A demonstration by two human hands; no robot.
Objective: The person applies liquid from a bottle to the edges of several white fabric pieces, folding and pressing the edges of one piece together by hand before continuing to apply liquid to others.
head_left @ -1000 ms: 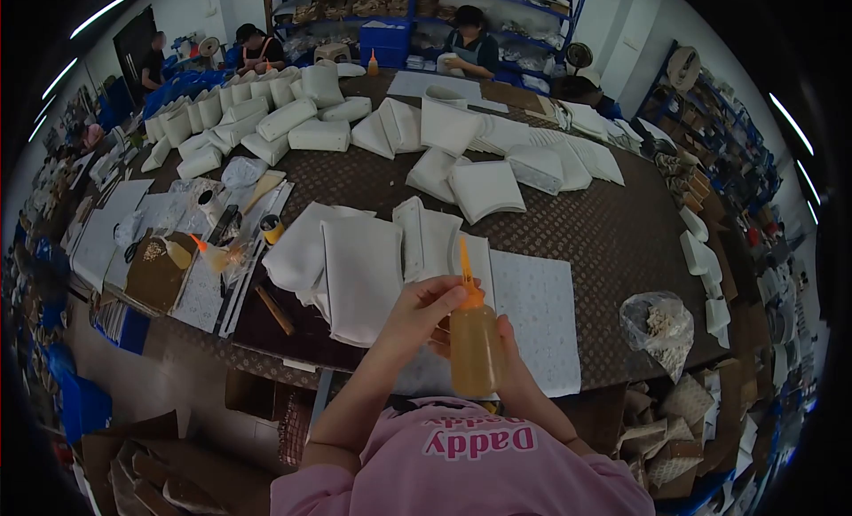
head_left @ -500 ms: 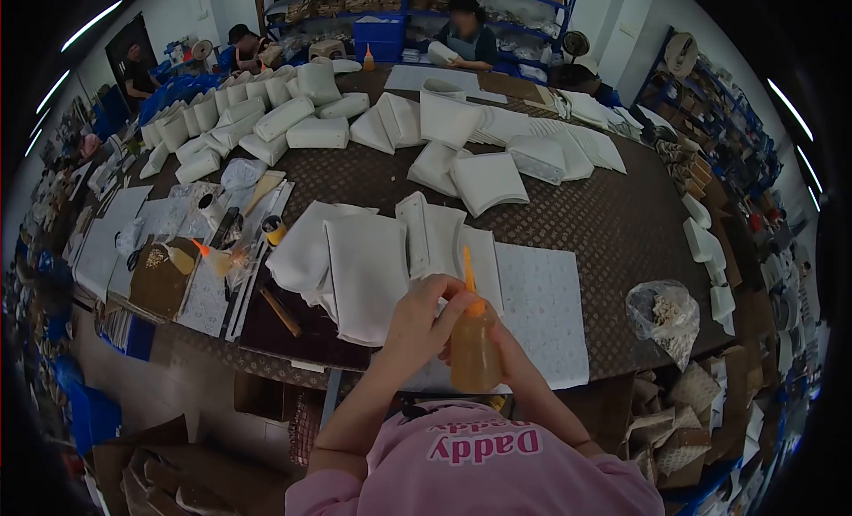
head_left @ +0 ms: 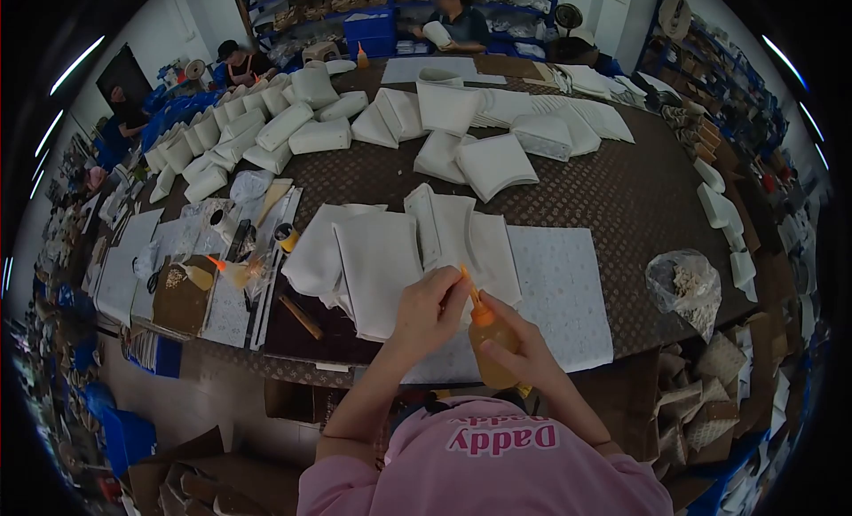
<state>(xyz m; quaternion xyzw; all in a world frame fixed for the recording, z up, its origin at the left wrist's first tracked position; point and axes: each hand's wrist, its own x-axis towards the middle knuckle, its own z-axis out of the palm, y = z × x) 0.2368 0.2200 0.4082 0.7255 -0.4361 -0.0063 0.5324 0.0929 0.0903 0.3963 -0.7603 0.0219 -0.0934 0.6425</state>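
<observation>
R hand (head_left: pixel 522 346) curled round amber-filled squeeze btl (head_left: pixel 488 332) w/ orange nozzle (head_left: pixel 477 303); L hand (head_left: pixel 426 310) pinched at its tip, near front of bench (head_left: pixel 621 205).

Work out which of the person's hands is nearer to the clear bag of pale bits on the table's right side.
Right. The right hand, around the bottle, is left of the clear bag; the left hand, at the orange nozzle, is farther left.

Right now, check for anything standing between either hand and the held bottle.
Nothing visible does. The right hand grips the bottle directly; the left hand is at its orange nozzle, though whether those fingertips touch it is hard to tell.
</observation>
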